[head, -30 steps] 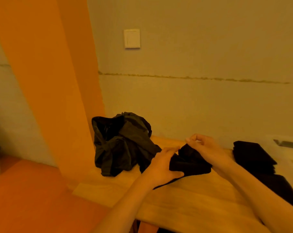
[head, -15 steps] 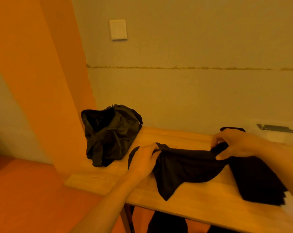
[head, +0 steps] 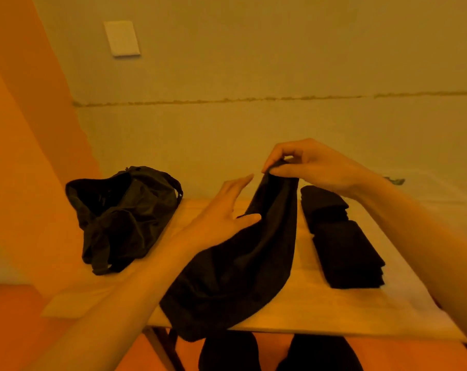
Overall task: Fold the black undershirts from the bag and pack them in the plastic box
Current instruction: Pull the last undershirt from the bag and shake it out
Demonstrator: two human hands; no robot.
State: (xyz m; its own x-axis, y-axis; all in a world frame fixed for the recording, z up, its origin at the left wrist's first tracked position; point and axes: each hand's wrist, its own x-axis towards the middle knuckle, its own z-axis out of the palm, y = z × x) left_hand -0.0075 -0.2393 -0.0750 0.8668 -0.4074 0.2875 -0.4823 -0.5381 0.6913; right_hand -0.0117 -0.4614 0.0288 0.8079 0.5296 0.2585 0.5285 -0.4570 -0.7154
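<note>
Head camera: the right hand pinches the top of a black undershirt and holds it up. The left hand is flat, fingers straight, thumb touching the cloth. The shirt droops over the near edge of the desk. Folded black shirts lie right of it, the bag left.

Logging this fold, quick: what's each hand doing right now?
Left hand: open, fingers straight, thumb against the black undershirt.
Right hand: closed, pinching the undershirt's top edge.
</note>
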